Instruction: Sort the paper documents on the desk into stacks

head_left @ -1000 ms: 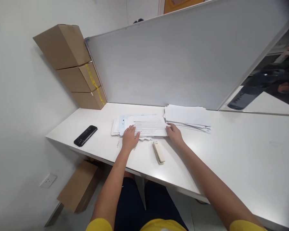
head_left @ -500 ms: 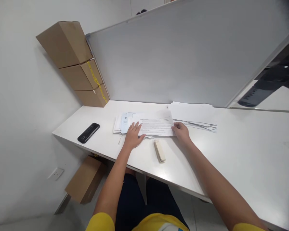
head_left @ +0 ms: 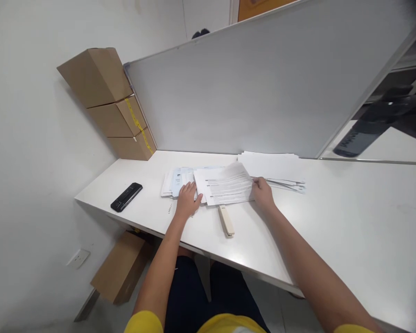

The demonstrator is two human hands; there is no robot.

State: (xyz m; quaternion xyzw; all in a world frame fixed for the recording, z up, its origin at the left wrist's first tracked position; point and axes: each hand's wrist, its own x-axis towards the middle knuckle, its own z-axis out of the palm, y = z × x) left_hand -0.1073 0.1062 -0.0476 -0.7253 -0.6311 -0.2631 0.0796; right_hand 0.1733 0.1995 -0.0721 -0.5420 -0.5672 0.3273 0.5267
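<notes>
My right hand [head_left: 262, 192] pinches the right edge of a printed white paper sheet [head_left: 225, 185], whose upper right part bends upward. Fingers spread, my left hand [head_left: 188, 199] lies on the front edge of a pile of white and light blue papers [head_left: 177, 181], just left of that sheet. Whether other sheets are in the right hand's grip is hidden. A cream stapler [head_left: 226, 222] rests on the table in front of the sheet, between my forearms. Behind my right hand lies another stack of white papers [head_left: 270, 164].
A black phone [head_left: 126, 197] lies on the white table [head_left: 319, 222] at left. Several cardboard boxes [head_left: 123, 115] are stacked at the back left corner. A grey-white partition [head_left: 229, 101] stands along the back edge. Another cardboard box [head_left: 121, 266] is below the table.
The printed sheet has shifted toward me and a little right over the pile, and it now bends up. My left hand has slid slightly left. The camera view has tilted up a little.
</notes>
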